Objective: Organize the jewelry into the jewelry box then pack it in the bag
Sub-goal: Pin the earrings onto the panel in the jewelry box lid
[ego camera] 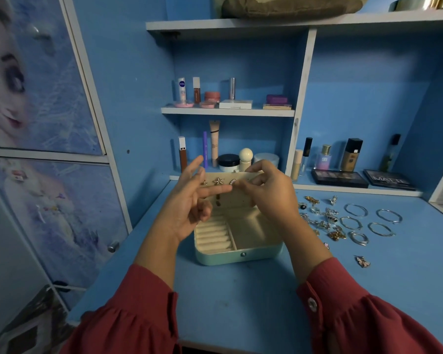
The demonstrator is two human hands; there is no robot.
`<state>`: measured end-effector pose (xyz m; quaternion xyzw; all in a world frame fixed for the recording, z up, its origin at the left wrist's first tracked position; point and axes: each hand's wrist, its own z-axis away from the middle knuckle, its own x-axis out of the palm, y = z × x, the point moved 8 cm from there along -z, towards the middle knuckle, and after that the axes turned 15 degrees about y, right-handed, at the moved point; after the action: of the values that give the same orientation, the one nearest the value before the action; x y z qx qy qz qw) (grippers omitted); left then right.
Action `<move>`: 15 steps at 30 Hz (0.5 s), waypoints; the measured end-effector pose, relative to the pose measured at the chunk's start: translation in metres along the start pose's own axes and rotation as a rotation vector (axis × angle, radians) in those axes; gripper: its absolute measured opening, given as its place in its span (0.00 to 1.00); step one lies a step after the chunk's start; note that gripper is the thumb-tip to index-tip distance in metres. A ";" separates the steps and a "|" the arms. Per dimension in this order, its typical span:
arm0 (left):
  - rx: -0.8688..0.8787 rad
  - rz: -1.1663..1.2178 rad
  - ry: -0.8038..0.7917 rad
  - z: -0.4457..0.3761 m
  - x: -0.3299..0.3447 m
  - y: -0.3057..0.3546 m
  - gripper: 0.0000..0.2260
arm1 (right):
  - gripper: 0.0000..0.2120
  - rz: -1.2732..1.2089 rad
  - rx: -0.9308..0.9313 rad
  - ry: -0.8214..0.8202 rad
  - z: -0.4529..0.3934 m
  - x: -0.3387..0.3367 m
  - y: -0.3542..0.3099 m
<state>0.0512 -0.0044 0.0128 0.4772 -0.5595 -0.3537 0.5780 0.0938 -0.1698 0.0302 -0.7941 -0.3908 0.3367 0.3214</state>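
Observation:
A mint jewelry box [237, 254] stands open on the blue desk, with cream lining, ring rolls at the left and a bare compartment at the right. Its raised lid panel [241, 198] carries a star-shaped earring [218, 181] and two smaller earrings beside it. My left hand [189, 208] is at the panel's left edge, index finger stretched across under the earrings. My right hand [266, 192] pinches a small earring [232, 182] against the panel. Loose rings, earrings and chains [322, 218] lie right of the box, with several silver bangles [368, 221] beyond them.
Cosmetics bottles and jars fill the two small shelves [228, 112] behind the box. Makeup palettes [339, 178] and bottles stand on the ledge at the back right. A cupboard door with a cartoon print [36, 98] is at the left. A brown bag [289, 7] sits on the top shelf.

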 end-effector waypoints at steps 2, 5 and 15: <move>0.010 -0.044 0.003 0.005 0.002 0.001 0.17 | 0.11 0.003 -0.026 -0.024 0.003 -0.004 0.000; 0.001 -0.089 0.039 0.012 0.005 -0.001 0.14 | 0.11 0.015 -0.059 -0.067 0.010 -0.009 -0.002; -0.160 -0.055 0.391 0.024 0.007 -0.022 0.03 | 0.12 0.076 -0.239 -0.037 0.030 -0.018 0.002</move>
<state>0.0308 -0.0212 -0.0079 0.5045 -0.3938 -0.3131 0.7017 0.0625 -0.1787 0.0165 -0.8347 -0.4035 0.3142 0.2045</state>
